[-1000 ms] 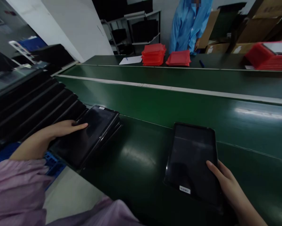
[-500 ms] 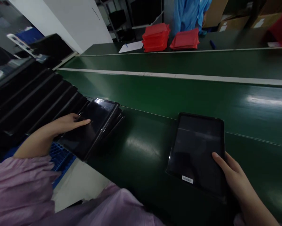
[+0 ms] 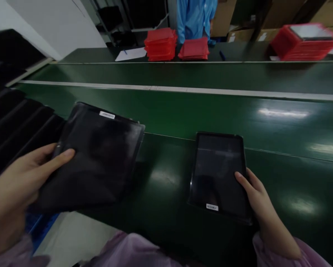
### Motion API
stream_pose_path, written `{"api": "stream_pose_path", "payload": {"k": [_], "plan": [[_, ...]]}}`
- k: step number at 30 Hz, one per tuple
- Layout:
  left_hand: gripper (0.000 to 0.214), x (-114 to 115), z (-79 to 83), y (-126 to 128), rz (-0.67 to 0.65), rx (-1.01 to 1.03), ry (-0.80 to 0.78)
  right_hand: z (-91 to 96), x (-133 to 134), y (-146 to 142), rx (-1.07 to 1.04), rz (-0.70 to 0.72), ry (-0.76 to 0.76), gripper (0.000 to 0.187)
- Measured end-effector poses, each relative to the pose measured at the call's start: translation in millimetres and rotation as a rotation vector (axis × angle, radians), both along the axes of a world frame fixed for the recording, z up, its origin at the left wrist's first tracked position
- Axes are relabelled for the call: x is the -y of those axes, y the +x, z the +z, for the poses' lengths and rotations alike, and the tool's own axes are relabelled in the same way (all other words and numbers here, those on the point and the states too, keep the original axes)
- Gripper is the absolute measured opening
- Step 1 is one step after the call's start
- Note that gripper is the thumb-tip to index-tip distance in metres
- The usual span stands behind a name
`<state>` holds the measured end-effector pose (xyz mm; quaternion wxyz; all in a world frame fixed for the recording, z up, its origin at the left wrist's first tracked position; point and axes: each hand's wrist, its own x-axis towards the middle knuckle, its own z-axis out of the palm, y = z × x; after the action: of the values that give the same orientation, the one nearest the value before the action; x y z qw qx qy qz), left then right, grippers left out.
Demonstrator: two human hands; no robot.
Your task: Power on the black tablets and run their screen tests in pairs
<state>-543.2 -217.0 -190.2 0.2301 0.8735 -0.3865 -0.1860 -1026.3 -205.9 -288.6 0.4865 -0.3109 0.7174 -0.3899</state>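
My left hand (image 3: 41,167) grips a dark tablet (image 3: 96,155) by its left edge, thumb across the front. This tablet is raised and tilted above the bench, with a white label near its top edge. On the right, another black tablet (image 3: 219,170) has a white label at its lower edge. My right hand (image 3: 257,193) holds that one by its right side, thumb on the screen and the other fingers hidden at the edge and beneath. Whether it rests fully on the bench I cannot tell.
Black stacked trays or cases (image 3: 18,126) stand at the left. A green bench (image 3: 166,107) runs across, with a pale strip along it. Beyond are red packets (image 3: 160,44), a larger red stack (image 3: 305,42), white paper (image 3: 131,54), a blue pen (image 3: 222,55) and a person in blue (image 3: 195,18).
My left hand has lifted a tablet up and towards me from the pile at the left. My right hand keeps its hold on the other tablet. The view has turned right.
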Motion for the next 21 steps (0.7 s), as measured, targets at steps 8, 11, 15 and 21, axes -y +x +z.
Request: {"api": "stream_pose_path", "payload": {"k": [8, 11, 15, 21], "plan": [[0.061, 32.2, -70.6, -113.6, -0.186, -0.545, -0.008, -28.4, -22.1, -18.1, -0.682, 0.048, -0.384, 0.069], [0.057, 43.3, -89.4, -107.7, -0.362, -0.24, 0.06, -36.8, -21.3, -17.4, -0.847, 0.069, -0.466, 0.061], [0.062, 55.2, -99.6, -112.3, -0.616, 0.273, 0.009, -39.2, -0.6, -19.7, -0.82, 0.029, -0.434, 0.07], [0.064, 100.9, -109.1, -191.9, -1.068, 0.25, -0.059, -34.3, 41.7, -26.4, -0.71, -0.009, -0.435, 0.065]]}}
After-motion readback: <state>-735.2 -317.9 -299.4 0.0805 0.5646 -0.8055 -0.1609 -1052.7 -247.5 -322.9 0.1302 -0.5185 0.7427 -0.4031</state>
